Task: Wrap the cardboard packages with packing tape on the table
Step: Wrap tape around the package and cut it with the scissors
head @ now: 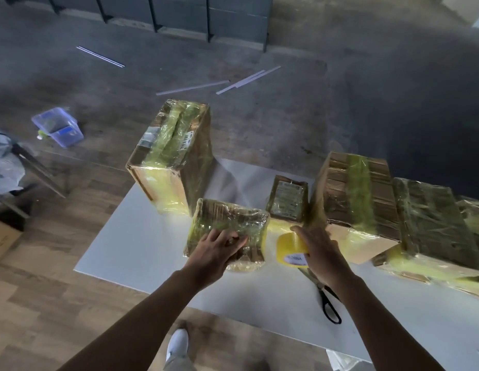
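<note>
Glossy tape-wrapped cardboard packages (227, 231) on smooth matt table (142, 245).

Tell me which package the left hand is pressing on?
The small flat package at the table's near edge, under the left hand. The other packages stand behind or right, untouched by it.

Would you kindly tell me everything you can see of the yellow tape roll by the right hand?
The yellow tape roll is a glossy, translucent-yellow roll with a white label, its print unreadable, on its near face. It sits over the white table, right of the small wrapped package and just above the scissors. The right hand grips its right side, covering part of it; whether it touches the table cannot be told.
</note>
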### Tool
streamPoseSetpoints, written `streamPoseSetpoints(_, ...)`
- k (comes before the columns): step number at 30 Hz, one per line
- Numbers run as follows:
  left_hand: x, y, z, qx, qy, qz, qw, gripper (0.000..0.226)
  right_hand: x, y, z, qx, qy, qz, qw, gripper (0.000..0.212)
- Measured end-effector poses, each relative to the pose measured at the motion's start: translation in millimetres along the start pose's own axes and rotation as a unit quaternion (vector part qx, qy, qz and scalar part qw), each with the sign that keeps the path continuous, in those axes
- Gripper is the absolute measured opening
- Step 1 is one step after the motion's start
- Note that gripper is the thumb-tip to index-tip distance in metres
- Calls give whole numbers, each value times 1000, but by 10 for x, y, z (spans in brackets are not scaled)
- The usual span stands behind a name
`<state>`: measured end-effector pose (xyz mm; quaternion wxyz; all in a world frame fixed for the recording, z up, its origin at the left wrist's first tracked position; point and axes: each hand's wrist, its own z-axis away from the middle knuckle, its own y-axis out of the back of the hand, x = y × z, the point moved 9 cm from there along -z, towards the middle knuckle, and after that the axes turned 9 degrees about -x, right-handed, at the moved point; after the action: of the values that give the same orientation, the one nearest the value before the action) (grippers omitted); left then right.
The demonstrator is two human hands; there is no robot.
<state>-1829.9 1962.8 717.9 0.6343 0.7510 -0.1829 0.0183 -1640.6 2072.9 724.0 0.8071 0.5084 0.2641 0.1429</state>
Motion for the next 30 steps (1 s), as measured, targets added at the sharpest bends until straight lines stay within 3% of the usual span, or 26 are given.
streamPoseSetpoints(4, 65, 17, 16, 3, -2, -74, 997, 64, -55, -202, -135, -24, -24, 50, 998, 54)
streamPoseSetpoints(8, 175, 13, 42, 18, 9, -115, 993, 46, -219, -363, -234, -4, -18, 50, 999, 47)
streamPoseSetpoints(11, 169, 45, 108, 53, -21, -79, 995, 35, -175, -381, -281, 0, -14, 46, 999, 50)
streamPoseSetpoints(14, 157, 197, 102, 71, -51, -60, 994, 39, -135, -390, -259, -5, -16, 0, 1000, 60)
streamPoseSetpoints(18, 9, 546, -79, 70, -23, -8, 997, 30, -88, -240, -151, 45, -31, -100, 993, 56)
streamPoseSetpoints(23, -354, 629, -256, -41, 67, 80, 994, 33, -124, -199, -121, 31, -22, -122, 992, 51)
streamPoseSetpoints(26, -544, 339, -316, -138, 162, 116, 970, 28, -135, -338, -123, 21, -40, -143, 989, 56)
streamPoseSetpoints(28, -591, 152, -303, -199, 192, 135, 952, 18, -100, -472, -149, 8, -60, -158, 986, 45)
streamPoseSetpoints(30, -555, 107, -290, -216, 191, 121, 950, 25, -63, -563, -175, 6, -70, -155, 985, 30)
